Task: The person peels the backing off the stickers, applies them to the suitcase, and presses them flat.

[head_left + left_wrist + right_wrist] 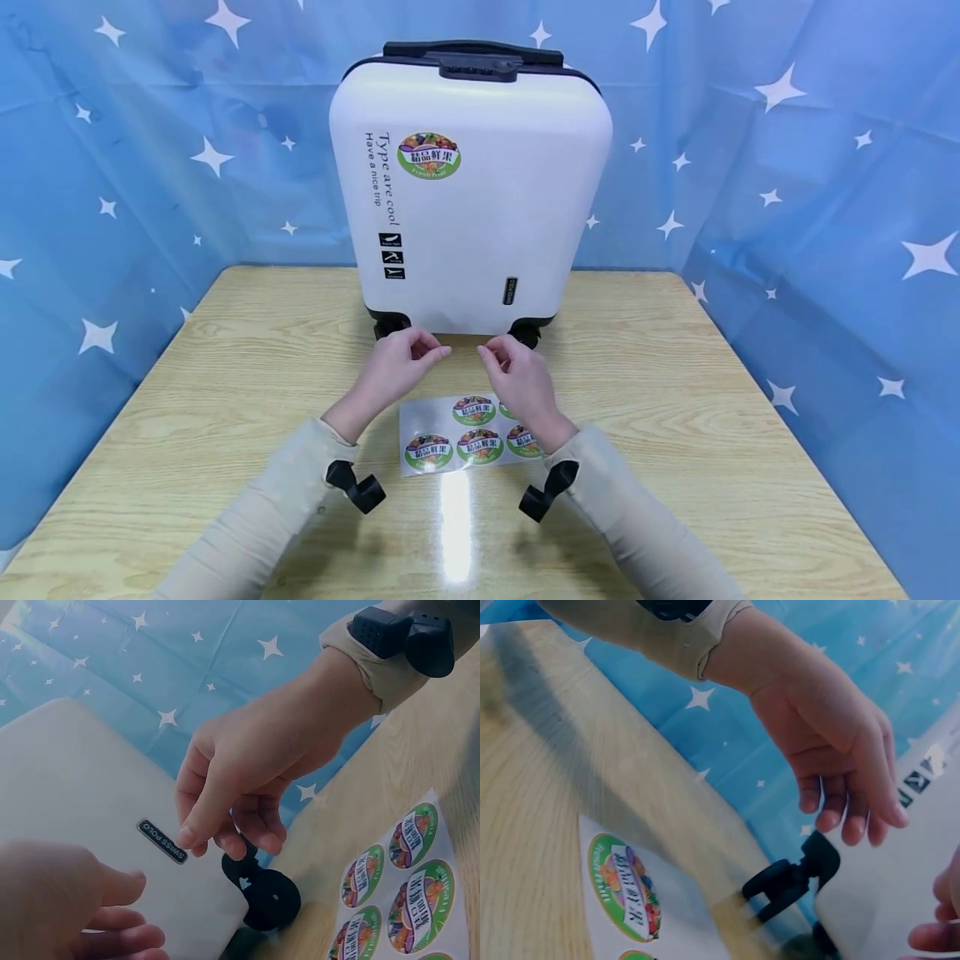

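Both hands hover over the table in front of a white suitcase (480,192), fingertips facing each other across a small gap. My left hand (393,365) has its fingers loosely bent, thumb near the index finger, and nothing shows between them. The right hand (522,379) mirrors it, also without a visible object; the left wrist view shows its thumb and index finger close together. Below them lies a sheet of stickers (412,417) with several oval fruit labels and a bare spot at its upper left, partly covered by the right hand. One matching oval sticker (429,156) is on the suitcase's upper left.
The suitcase stands upright on its black wheels (271,898) at the table's back, with a black handle (472,48) on top. A wood-grain table (225,400) extends to both sides. Blue star-patterned curtain (787,167) encloses the back and sides.
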Tool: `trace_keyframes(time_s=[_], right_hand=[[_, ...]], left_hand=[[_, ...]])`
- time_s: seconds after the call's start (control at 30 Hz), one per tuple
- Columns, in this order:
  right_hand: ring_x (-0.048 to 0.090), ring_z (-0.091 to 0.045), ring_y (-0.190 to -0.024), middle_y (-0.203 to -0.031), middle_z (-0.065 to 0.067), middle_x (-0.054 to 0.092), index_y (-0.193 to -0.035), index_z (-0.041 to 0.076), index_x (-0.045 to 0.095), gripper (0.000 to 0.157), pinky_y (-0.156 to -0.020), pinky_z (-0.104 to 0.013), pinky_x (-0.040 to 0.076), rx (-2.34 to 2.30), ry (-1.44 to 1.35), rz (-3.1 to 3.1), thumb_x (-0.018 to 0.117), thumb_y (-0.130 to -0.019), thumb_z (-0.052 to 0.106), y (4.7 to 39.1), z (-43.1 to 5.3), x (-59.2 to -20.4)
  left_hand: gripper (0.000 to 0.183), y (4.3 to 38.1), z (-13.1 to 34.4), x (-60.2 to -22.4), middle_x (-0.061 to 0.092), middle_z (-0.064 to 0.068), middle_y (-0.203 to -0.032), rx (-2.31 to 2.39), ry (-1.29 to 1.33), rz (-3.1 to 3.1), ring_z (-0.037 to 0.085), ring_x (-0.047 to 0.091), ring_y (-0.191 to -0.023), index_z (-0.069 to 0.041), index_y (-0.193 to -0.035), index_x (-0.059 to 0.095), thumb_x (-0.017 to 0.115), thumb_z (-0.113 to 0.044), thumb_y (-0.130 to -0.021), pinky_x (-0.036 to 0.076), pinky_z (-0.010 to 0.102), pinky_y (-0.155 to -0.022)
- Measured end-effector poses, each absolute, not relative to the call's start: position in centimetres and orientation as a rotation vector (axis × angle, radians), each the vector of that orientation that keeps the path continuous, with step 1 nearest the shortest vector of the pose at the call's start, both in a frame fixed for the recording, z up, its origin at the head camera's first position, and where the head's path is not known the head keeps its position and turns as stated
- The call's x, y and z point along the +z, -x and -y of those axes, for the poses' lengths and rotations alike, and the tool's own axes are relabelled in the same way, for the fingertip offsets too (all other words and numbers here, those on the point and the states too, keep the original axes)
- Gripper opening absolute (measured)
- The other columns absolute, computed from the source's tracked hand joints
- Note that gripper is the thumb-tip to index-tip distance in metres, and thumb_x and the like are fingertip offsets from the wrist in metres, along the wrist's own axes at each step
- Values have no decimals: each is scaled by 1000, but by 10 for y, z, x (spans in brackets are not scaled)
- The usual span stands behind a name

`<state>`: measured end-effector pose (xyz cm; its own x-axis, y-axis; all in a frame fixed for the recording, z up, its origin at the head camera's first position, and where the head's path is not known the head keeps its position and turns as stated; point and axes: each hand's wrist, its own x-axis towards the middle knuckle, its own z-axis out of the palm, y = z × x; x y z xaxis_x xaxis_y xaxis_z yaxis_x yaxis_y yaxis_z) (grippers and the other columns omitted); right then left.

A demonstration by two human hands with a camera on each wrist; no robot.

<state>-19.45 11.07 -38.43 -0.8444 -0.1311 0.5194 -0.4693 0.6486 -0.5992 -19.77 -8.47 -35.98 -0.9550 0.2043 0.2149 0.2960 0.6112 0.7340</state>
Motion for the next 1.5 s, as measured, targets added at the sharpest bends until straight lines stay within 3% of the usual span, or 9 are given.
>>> trace_keyframes(time_s=[0.57, 0.87, 1.3, 1.5], right_hand=[[52, -10, -62, -75, 1, 60, -94, 8, 65, 13, -54, -24, 43, 982, -443, 2646, 62, -89, 20, 191, -114, -408], [53, -10, -69, -80, 4, 59, -91, 13, 68, 11, -58, -25, 44, 908, -404, 2810, 63, -89, 24, 190, -115, -420], [52, -12, -72, -84, 2, 58, -87, 14, 66, 11, -60, -28, 44, 831, -417, 2960, 68, -86, 24, 186, -113, -430], [52, -12, -72, -82, 2, 58, -86, 14, 66, 11, -60, -29, 44, 805, -417, 2957, 68, -85, 25, 185, -112, -433]], left_hand=[[18, 206, 74, -389, 62, 1, -81, -1037, 436, 3013, 14, 57, -71, -6, -92, 66, 69, -22, -85, 46, 27, -60], [28, 207, 66, -405, 63, 5, -89, -845, 483, 3131, 16, 56, -77, -4, -98, 67, 74, -25, -80, 46, 33, -68], [29, 210, 57, -421, 56, 2, -81, -685, 559, 3151, 19, 50, -78, -7, -86, 65, 84, -17, -66, 45, 31, -65], [28, 213, 53, -420, 57, 2, -79, -624, 523, 3196, 19, 51, -75, -7, -82, 64, 85, -16, -66, 45, 32, -63]])
